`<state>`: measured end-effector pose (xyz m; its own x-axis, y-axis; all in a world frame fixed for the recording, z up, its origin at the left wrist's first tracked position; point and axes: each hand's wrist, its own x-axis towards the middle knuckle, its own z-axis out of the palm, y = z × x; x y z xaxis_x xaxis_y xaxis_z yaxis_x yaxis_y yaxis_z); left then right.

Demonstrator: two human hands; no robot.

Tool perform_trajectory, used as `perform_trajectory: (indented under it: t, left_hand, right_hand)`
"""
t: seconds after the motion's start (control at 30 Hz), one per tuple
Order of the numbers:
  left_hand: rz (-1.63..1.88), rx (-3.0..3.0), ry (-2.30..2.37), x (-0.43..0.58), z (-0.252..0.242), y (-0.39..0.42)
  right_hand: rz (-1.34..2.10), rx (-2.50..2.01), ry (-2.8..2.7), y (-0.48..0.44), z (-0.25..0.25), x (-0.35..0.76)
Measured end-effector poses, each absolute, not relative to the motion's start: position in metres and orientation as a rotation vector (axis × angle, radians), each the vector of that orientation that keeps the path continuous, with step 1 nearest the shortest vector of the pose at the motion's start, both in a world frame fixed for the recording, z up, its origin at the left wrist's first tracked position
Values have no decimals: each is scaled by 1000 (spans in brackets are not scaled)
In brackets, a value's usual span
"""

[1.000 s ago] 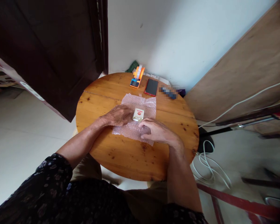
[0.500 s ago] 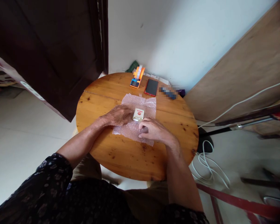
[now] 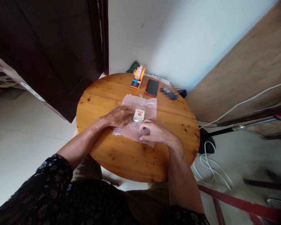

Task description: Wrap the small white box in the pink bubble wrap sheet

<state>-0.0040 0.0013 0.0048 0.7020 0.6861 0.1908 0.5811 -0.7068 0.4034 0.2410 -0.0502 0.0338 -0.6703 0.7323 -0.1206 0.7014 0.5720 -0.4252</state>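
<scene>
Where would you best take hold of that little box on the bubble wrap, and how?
Probably by its left and right sides, from above. The small box looks like a squared block lying printed face up on the bubble wrap, so those sides should give opposed faces to pinch. The left hand is by its left side, the right hand by its near right corner.
</scene>
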Motion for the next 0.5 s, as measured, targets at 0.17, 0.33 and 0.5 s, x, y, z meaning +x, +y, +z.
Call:
perform_trajectory:
  t: [0.17,0.33,0.5]
  left_hand:
    - [492,2619,964,-5,2,2]
    - [484,2631,990,-6,1,3]
    - [460,2606,967,-5,6,1]
  right_hand:
    - [579,-1263,-2717,-51,28,235]
    - [632,-1296,-2725,-54,32,235]
    - [549,-1361,-2730,-58,30,230]
